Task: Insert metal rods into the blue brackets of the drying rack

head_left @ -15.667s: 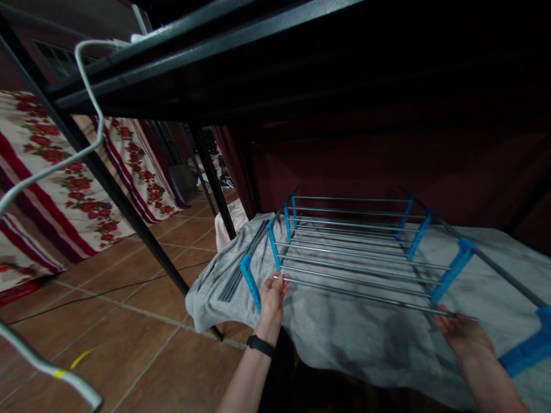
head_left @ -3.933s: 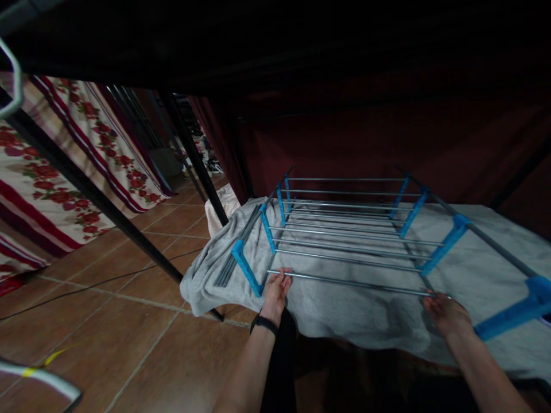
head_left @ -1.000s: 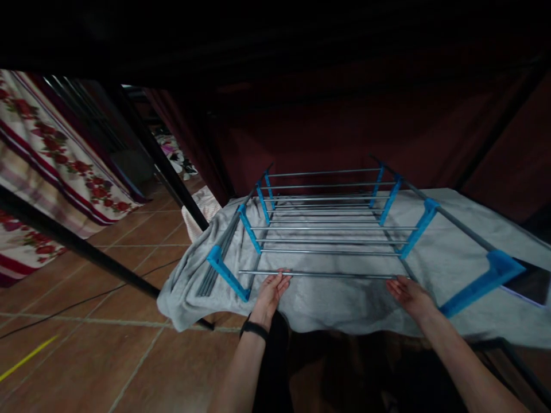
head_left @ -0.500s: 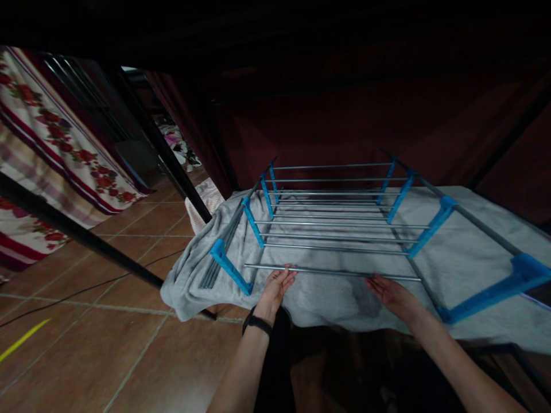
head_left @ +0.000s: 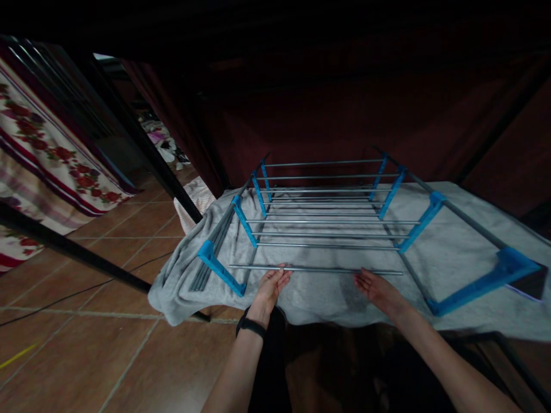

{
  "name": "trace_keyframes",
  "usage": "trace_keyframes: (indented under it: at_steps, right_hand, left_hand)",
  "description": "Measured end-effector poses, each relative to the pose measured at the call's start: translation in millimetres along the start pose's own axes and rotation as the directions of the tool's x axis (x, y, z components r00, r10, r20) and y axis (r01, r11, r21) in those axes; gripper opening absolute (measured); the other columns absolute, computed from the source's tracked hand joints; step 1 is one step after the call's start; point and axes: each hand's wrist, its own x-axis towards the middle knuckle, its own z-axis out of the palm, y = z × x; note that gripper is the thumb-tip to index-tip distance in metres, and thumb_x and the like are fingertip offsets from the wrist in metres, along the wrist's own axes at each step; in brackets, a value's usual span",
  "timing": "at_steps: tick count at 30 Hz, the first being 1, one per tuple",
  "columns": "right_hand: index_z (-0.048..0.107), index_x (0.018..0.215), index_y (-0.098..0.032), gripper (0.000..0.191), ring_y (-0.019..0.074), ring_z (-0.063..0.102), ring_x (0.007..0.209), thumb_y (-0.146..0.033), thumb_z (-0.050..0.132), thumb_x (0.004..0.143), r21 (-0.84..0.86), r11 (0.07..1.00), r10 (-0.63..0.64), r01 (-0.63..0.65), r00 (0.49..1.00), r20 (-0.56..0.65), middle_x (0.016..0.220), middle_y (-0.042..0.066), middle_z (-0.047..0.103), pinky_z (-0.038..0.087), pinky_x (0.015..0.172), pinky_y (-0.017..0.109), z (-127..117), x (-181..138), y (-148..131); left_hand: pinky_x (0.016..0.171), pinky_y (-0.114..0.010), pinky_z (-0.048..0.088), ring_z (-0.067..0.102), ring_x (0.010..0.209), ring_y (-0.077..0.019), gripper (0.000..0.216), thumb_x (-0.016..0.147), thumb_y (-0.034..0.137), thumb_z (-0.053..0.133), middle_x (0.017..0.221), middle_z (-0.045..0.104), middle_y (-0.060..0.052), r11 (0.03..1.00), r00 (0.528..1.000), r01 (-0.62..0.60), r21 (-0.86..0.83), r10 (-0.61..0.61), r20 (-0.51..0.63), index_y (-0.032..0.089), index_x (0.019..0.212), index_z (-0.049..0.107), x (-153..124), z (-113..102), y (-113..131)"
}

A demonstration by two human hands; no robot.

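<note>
A thin grey metal rod (head_left: 322, 269) is held level across the near end of a rack frame made of grey tubes and blue plastic brackets (head_left: 415, 223). My left hand (head_left: 267, 289), with a black wristband below it, pinches the rod left of its middle. Toward the other end, my right hand (head_left: 379, 292) has its fingers closed at the rod. The rod's left end reaches the near left blue bracket (head_left: 221, 269); its right end stops short of the right lower tube (head_left: 407, 264). Several crossbars (head_left: 331, 221) span the frame behind it.
The frame lies on a grey blanket (head_left: 318, 298) over a bed. Several loose rods (head_left: 210, 258) lie along its left side. Black posts (head_left: 150, 137) stand at the left, beside a floral cloth (head_left: 55, 143). A dark flat object (head_left: 531, 281) lies at right.
The rod has moved slightly left relative to the frame, its right end drawing away from the right lower tube. Both hands stay on it. The whole view has shifted a little.
</note>
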Motion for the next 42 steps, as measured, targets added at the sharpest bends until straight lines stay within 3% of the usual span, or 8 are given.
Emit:
trace_keyframes:
  at_steps: [7,15,22,28,35,42]
  right_hand:
    - [0.06,0.076,-0.023,0.02,0.014,0.069,0.068,-0.006,0.056,0.086,0.062,0.988,-0.124,0.141,0.967,-0.221,0.07,0.001,0.063,0.063,0.066,0.025,-23.9,11.9,-18.8]
    - [0.055,0.074,-0.023,0.021,0.0141,0.067,0.065,-0.005,0.055,0.083,0.013,0.978,-0.193,0.209,0.924,-0.329,0.067,0.0,0.062,0.062,0.068,0.027,-42.7,18.4,-26.0]
    - [0.048,0.085,-0.026,0.028,0.0128,0.066,0.062,0.0,0.054,0.076,0.001,0.966,-0.237,0.257,0.893,-0.381,0.072,-0.004,0.064,0.061,0.065,0.028,-55.0,17.0,-35.5]
    - [0.052,0.084,-0.024,0.023,0.0131,0.067,0.064,-0.003,0.056,0.077,-0.005,0.965,-0.245,0.26,0.901,-0.359,0.075,-0.001,0.067,0.063,0.064,0.027,-63.2,17.1,-36.4]
    - [0.057,0.082,-0.022,0.017,0.0137,0.07,0.065,-0.006,0.06,0.079,-0.046,0.953,-0.3,0.301,0.906,-0.299,0.079,0.002,0.066,0.064,0.063,0.025,-73.5,13.1,-26.1]
    - [0.059,0.085,-0.023,0.015,0.0168,0.071,0.065,-0.011,0.063,0.077,-0.133,0.939,-0.343,0.316,0.865,-0.367,0.082,0.002,0.064,0.066,0.063,0.029,-99.8,9.8,-27.9]
  left_hand:
    - [0.082,-0.027,0.061,0.079,0.09,-0.02,0.012,0.087,0.005,0.074,0.105,0.081,-0.016,0.999,1.0,-0.008,0.033,0.007,0.0,0.012,0.097,0.076,-0.4,0.8,0.1]
    - [0.078,-0.025,0.06,0.079,0.085,-0.0187,0.009,0.088,0.006,0.074,0.099,0.081,-0.014,0.998,0.999,-0.036,0.042,0.036,-0.001,0.012,0.094,0.076,-7.3,6.0,-3.2]
    - [0.08,-0.027,0.06,0.078,0.083,-0.0191,0.012,0.082,0.015,0.084,0.092,0.08,-0.01,0.996,0.995,-0.082,0.028,0.081,0.055,0.014,0.088,0.074,-8.8,25.9,-8.9]
    - [0.079,-0.027,0.06,0.076,0.078,-0.0169,0.02,0.078,0.02,0.087,0.086,0.078,-0.006,0.994,0.993,-0.105,0.001,0.105,0.047,0.017,0.08,0.068,-0.7,38.2,-10.0]
    - [0.079,-0.031,0.056,0.074,0.079,-0.0185,0.037,0.065,0.037,0.095,0.092,0.079,-0.009,0.993,0.985,-0.11,-0.034,0.114,0.133,0.017,0.085,0.07,7.5,66.8,-41.6]
    - [0.083,-0.035,0.054,0.072,0.084,-0.0196,0.044,0.065,0.048,0.093,0.098,0.078,-0.008,0.988,0.961,-0.151,-0.022,0.152,0.229,0.019,0.088,0.071,2.5,85.2,-64.8]
